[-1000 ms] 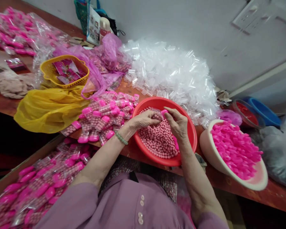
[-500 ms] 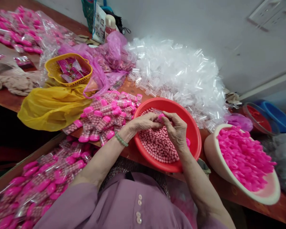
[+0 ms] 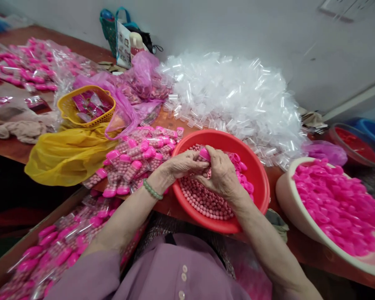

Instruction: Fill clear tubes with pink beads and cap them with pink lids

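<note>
Left hand [image 3: 181,165] and right hand [image 3: 221,177] are meeting fingertip to fingertip over the red basin [image 3: 258,168]. Both are pinching one pink-capped tube [image 3: 204,154]: left fingers are closing on the barrel, right thumb and fingers are wrapping the cap end. The barrel is mostly hidden, so I can't tell how full it is.

The tube is sitting just above the pink candy beads [image 3: 203,201] in the basin, at the near edge of the table. Loose pink caps [image 3: 243,177] are lying along the basin's right inner wall.

Handling, my read: the tube is looking tiny, light, thin-walled, stiff and smooth, so it's likely slippery. Best hold is on the barrel just below the cap, fingertips only, since a hard squeeze is risking a crack or a popped cap.

- Left of the basin: a pile of filled capped tubes [image 3: 137,155] is touching its rim.
- Behind, toward the far edge: a heap of empty clear tubes [image 3: 237,96] is spreading out.
- Right: a cream bowl [image 3: 284,204] is holding pink caps [image 3: 337,204].
- Further left: a yellow bag [image 3: 65,155] is lying beside a yellow basket [image 3: 64,109].
</note>
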`<state>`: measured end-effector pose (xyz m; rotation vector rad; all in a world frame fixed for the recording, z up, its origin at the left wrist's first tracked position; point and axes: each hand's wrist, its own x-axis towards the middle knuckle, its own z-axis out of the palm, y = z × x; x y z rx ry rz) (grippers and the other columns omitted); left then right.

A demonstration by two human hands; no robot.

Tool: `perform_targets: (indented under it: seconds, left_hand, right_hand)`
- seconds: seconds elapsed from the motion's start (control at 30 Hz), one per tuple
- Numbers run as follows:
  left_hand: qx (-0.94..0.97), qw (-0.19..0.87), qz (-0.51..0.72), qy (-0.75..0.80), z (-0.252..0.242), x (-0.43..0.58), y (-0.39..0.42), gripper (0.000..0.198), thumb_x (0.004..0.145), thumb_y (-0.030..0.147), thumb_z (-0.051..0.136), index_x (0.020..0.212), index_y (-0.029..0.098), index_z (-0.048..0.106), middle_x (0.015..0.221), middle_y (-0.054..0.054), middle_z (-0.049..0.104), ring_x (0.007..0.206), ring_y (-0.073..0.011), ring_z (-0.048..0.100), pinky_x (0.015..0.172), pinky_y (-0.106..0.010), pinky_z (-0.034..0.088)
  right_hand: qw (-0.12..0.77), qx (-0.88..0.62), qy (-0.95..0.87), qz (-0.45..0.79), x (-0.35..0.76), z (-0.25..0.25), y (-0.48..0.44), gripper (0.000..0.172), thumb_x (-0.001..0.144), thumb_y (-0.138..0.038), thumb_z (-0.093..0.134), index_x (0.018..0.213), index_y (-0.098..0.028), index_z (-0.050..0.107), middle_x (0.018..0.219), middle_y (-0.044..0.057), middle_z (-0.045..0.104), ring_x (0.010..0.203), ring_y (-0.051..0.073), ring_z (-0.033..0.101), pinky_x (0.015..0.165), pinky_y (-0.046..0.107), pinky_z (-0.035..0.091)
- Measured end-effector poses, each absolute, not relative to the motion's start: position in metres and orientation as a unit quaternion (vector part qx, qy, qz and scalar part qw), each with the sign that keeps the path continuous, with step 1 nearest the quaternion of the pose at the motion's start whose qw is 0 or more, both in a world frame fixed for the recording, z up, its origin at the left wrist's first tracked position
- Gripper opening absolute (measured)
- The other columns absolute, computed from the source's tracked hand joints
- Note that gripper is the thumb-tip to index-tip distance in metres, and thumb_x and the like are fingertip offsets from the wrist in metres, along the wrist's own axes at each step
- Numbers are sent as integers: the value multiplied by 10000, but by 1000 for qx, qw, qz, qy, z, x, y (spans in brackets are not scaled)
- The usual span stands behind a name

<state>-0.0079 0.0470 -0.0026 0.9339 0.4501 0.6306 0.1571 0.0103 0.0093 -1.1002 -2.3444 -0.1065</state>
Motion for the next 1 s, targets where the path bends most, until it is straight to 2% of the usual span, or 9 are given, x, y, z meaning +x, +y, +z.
perform_targets:
  seconds: [0.13, 0.3, 0.43, 0.63, 0.83, 1.0]
  left_hand:
    - [427, 821, 311, 217, -2, -5, 45, 449, 504, 393, 906, 734, 98, 657, 652, -7, 611, 627, -87, 550, 616, -212, 423]
    - [419, 817, 329, 219, -2, -5, 42, 407, 526, 361, 895, 722, 100, 653, 654, 5, 584, 614, -71, 513, 604, -206, 405]
    - [397, 822, 339, 227, -6, -5, 44, 391, 546, 327, 881, 769, 103, 650, 679, 1, 590, 635, -84, 539, 634, -225, 434]
    - [383, 832, 336, 220, -4, -4, 44, 375, 555, 340, 879, 731, 109, 643, 610, 5, 591, 581, -91, 548, 574, -222, 445]
    - [372, 845, 325, 205, -1, -3, 42, 451, 485, 384, 916, 667, 97, 620, 605, 3, 607, 582, -76, 557, 580, -193, 450]
    - [390, 846, 315, 182, 0, -4, 40, 434, 565, 416, 882, 657, 87, 614, 595, -1, 599, 554, -69, 546, 572, -195, 432]
  right_hand:
    - [293, -396, -869, -48, 156, 6, 15, 713, 761, -337, 653, 1373, -122, 359, 1179, 197, 612, 1057, 341, 601, 884, 486, 508]
    - [297, -386, -870, -72, 156, 5, 18, 665, 766, -391, 657, 1315, -110, 410, 1128, 199, 634, 1019, 334, 625, 878, 466, 519]
    - [281, -395, -873, -58, 155, 7, 18, 683, 803, -417, 631, 1359, -112, 376, 1171, 203, 624, 1046, 333, 613, 896, 476, 501]
    - [244, -412, -872, -100, 152, 8, 17, 730, 794, -456, 621, 1346, -41, 386, 1153, 242, 612, 1010, 347, 584, 840, 467, 468]
    - [267, -388, -869, -151, 151, 5, 19, 634, 827, -453, 551, 1319, -95, 372, 963, 152, 631, 830, 288, 592, 750, 411, 478]
    - [285, -366, -865, -192, 152, 9, 18, 607, 806, -446, 564, 1253, -62, 415, 970, 183, 630, 843, 289, 582, 746, 402, 490]
